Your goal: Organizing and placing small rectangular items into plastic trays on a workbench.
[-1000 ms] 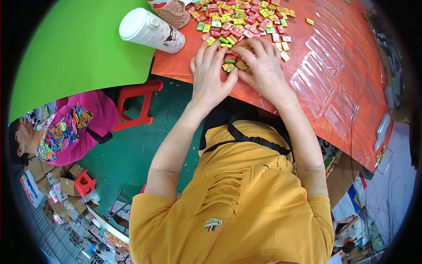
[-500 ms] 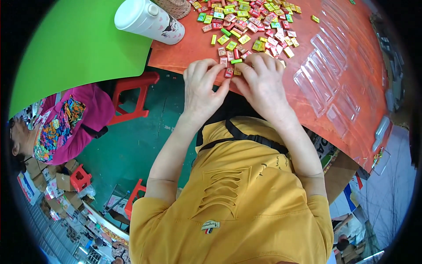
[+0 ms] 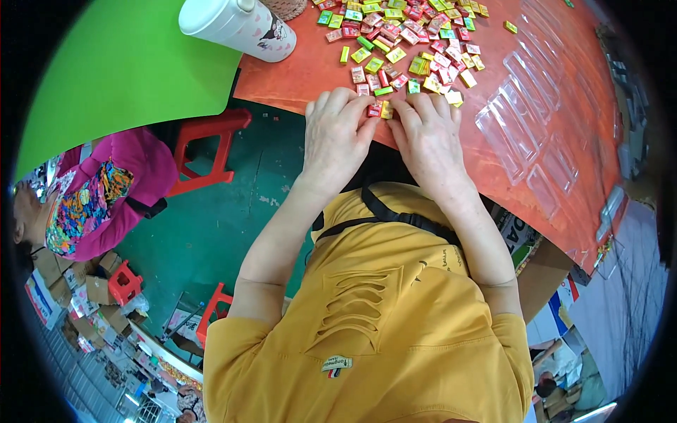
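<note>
At the near edge of the table my left hand [image 3: 339,134] is closed, thumb and forefinger against a small red box [image 3: 375,109]. A small yellow box [image 3: 387,110] lies right beside it. My right hand [image 3: 431,134] touches that yellow box from the other side, its fingers bent and closed at it. The two little boxes sit side by side between my fingertips. Just beyond my fingers spreads a loose heap of small red, pink, yellow and green boxes [image 3: 396,55], the nearest being a green-yellow one [image 3: 383,91].
Clear plastic trays [image 3: 506,130] lie on the orange-red tabletop [image 3: 486,77] to the right. A white lidded cup [image 3: 240,28] stands at the upper left, by a green tabletop [image 3: 134,63]. Red stools [image 3: 211,151] and a person in magenta [image 3: 120,190] are at left.
Both hands have come level, with the red and yellow boxes now side by side between them. The green box that was by my fingertips lies farther off, out of them.
</note>
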`<act>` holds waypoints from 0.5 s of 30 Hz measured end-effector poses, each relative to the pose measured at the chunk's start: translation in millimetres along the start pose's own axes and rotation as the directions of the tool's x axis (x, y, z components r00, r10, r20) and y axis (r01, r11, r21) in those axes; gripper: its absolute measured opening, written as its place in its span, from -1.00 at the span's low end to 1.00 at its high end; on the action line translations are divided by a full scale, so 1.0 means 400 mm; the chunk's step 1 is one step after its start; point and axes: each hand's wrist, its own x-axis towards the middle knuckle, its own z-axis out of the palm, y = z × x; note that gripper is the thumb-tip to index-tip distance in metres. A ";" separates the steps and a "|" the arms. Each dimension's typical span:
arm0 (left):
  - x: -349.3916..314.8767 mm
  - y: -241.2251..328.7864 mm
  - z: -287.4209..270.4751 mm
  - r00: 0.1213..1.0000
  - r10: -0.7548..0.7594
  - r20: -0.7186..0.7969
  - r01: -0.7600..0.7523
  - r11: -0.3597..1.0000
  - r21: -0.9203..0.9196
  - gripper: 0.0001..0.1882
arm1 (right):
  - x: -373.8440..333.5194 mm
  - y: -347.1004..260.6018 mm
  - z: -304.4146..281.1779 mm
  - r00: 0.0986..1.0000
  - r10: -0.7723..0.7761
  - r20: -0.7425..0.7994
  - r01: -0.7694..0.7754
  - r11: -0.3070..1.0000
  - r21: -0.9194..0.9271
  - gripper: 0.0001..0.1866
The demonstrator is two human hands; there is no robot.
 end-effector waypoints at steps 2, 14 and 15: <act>-0.013 -0.007 0.003 1.000 -0.016 0.006 0.016 0.999 -0.036 -0.63 | -0.014 0.001 -0.023 1.000 -0.012 -0.003 0.013 0.996 0.083 -0.64; -0.026 0.049 0.022 0.995 0.088 0.037 -0.085 0.993 -0.085 -0.60 | -0.049 0.033 -0.062 0.991 0.118 -0.057 -0.125 0.984 -0.125 -0.67; -0.023 0.054 0.022 0.996 0.071 0.059 -0.066 0.995 -0.079 -0.61 | -0.059 0.033 -0.060 0.992 0.110 -0.058 -0.116 0.986 -0.116 -0.64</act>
